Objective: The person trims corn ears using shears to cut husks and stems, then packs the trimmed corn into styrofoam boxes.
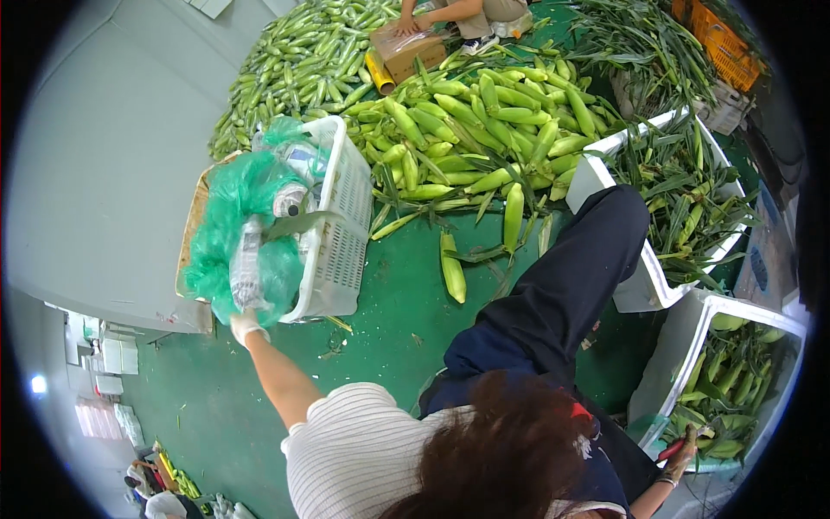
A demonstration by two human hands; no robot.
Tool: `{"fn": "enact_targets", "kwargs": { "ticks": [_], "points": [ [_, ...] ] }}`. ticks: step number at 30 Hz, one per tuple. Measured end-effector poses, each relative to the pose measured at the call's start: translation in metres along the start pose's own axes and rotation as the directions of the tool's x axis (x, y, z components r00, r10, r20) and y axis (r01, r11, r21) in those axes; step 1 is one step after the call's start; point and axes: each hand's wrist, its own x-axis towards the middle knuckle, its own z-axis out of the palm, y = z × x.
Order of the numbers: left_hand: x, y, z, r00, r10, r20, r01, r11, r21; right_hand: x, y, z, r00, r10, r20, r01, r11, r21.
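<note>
My left hand point(246, 324), in a pale glove, reaches to the near end of a white plastic crate point(337, 259) and touches the green plastic film bags point(237, 194) heaped in it. A clear-wrapped roll or bundle point(248, 266) lies among the bags, close above that hand; whether my fingers grip the film is hard to see. My right hand point(681, 454), gloved, is closed around a red-handled tool point(670, 450) at the lower right. It is beside the near corner of a white foam box point(687, 363) holding corn ears in husk point(726, 379). The tool's working end is hidden.
A pile of husked-leaf corn point(486, 130) spreads ahead, with two ears nearer on the green floor. Wrapped corn point(305, 58) lies behind, beside a cardboard box point(408, 52) under another person's hands. A foam box of leaves point(603, 168) stands right; an orange crate point(720, 45) is beyond.
</note>
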Motion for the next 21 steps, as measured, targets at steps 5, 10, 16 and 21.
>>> {"fn": "enact_targets", "kwargs": {
  "ticks": [5, 10, 16, 21],
  "points": [
    [-0.055, 0.071, 0.055, 0.996, 0.086, -0.009, -0.085, 0.959, -0.27, -0.033, -0.024, 0.016, 0.995, -0.08, -0.062, 0.079, 0.997, -0.017],
    [-0.091, 0.231, 0.069, 0.567, 0.657, -0.497, -0.813, 0.544, -0.207, -0.064, -0.072, 0.049, 0.994, 0.062, -0.094, -0.04, 0.974, 0.223],
    [-0.411, 0.51, -0.015, 0.103, 0.886, -0.452, -0.623, -0.297, -0.724, -0.055, -0.132, 0.068, 0.955, -0.122, -0.27, 0.208, 0.924, 0.322],
    [-0.855, 0.405, -0.07, -0.772, 0.405, -0.49, 0.251, -0.514, -0.82, -0.076, -0.096, -0.005, 0.833, -0.031, -0.552, 0.414, 0.698, 0.585]
  ]
}}
